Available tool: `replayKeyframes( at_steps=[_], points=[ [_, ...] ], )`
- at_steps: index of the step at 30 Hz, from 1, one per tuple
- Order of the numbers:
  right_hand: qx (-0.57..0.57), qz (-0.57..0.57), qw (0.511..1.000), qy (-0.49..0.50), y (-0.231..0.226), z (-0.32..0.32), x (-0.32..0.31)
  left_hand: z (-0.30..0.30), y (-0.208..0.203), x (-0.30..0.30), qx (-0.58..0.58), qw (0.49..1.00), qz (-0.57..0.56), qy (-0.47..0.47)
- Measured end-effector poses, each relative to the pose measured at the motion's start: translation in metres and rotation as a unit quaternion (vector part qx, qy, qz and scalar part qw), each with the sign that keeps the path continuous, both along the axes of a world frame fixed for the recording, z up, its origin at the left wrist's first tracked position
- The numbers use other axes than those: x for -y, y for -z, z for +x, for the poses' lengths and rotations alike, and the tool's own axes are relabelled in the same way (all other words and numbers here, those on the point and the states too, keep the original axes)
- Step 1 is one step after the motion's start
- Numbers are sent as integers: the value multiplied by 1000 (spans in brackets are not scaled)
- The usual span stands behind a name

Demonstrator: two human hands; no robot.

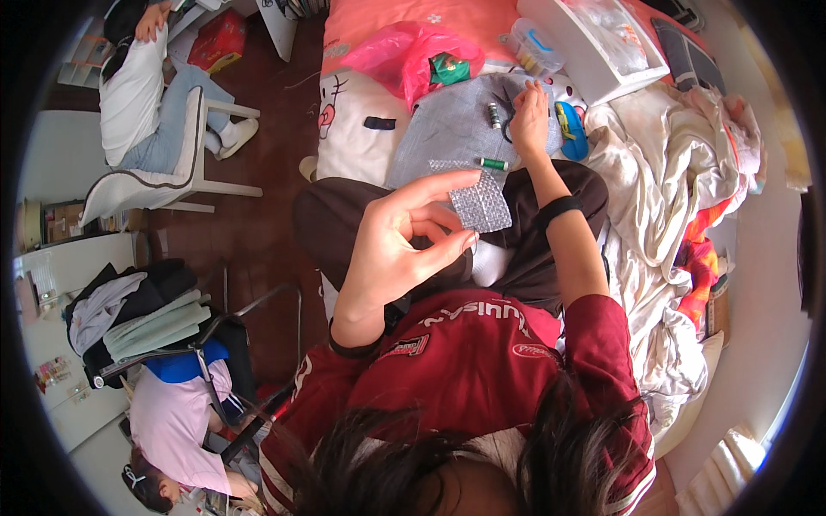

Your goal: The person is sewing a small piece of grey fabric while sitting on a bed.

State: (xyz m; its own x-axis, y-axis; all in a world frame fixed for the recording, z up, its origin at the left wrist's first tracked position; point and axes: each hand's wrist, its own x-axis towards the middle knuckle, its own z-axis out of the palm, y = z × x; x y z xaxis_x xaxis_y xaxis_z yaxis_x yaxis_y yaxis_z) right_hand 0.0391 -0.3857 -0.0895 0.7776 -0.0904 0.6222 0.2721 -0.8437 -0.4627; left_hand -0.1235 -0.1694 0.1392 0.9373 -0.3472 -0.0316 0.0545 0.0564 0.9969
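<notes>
My left hand [387, 249] pinches a small square swatch of grey, coarsely woven fabric [482, 206] between thumb and fingers, held up over my lap. My right hand [529, 120] reaches forward over a grey-blue cloth [439, 129], its fingers stretched out. A dark spool of thread [494, 116] lies just left of it. Nearer to me is a green spool of thread [493, 163]. Another piece of grey mesh [449, 164] shows behind the held swatch, partly hidden. Beside my right wrist is a blue and yellow item [570, 131] whose kind I cannot make out.
A pink plastic bag [413, 60], a clear container [535, 45] and a white box [602, 52] stand farther back on the bed. Rumpled pale bedding [654, 215] fills the right. At left, one person sits on a white chair [185, 163]; another leans near a clothes-laden chair [206, 344].
</notes>
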Motion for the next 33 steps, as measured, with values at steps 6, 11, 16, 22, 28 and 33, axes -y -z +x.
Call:
replayKeyframes(
  at_steps=[6,11,16,22,28,33],
  points=[
    [-4,-18,1000,23,13,14,6,-3,-3,-5,-1,1000,14,3],
    [-38,7,999,37,20,22,7,-7,-6,-7,-18,1000,14,17],
    [-10,3,999,38,22,28,7,-8,-6,-10,-10,999,23,28],
    [1,-7,1000,25,22,28,11,-11,-6,-10,-17,999,18,32],
    [-33,12,999,31,27,30,13,-11,-10,-9,-13,999,28,35],
    [-46,45,997,43,19,29,7,-9,-9,-7,-8,999,23,30]
  ],
)
